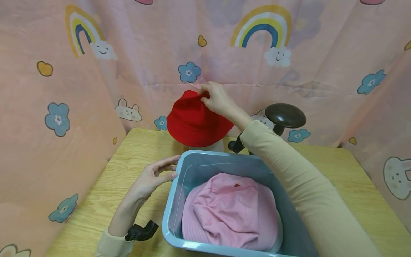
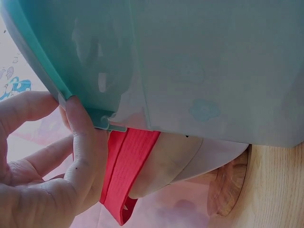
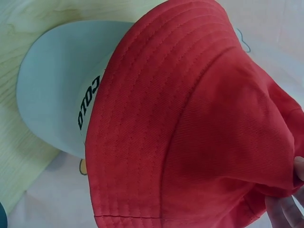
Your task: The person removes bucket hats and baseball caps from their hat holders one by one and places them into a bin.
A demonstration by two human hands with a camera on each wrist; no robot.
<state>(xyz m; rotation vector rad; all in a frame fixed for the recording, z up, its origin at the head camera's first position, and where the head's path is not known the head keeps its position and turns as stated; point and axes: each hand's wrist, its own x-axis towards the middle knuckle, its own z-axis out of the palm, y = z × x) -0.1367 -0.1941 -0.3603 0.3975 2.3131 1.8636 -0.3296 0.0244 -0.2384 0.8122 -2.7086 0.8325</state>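
My right hand (image 1: 218, 98) pinches the crown of a red bucket hat (image 1: 199, 121) above the back of the table. A white cap (image 3: 61, 85) with dark lettering shows partly beneath the red brim. My left hand (image 1: 152, 176) holds the rim of a light blue plastic bin (image 1: 170, 210) at its far left corner, thumb and fingers at the edge in the left wrist view. Inside the bin lies a rumpled pink bucket hat (image 1: 231, 214) with a small red mark, and a pale brim peeks out under its right side.
A dark, mushroom-shaped stand (image 1: 285, 116) rises behind the bin, right of the red hat. Under the white cap, a brown wooden base (image 2: 230, 185) stands on the wooden table (image 1: 128, 157). A pink patterned curtain (image 1: 154, 43) hangs behind and at both sides.
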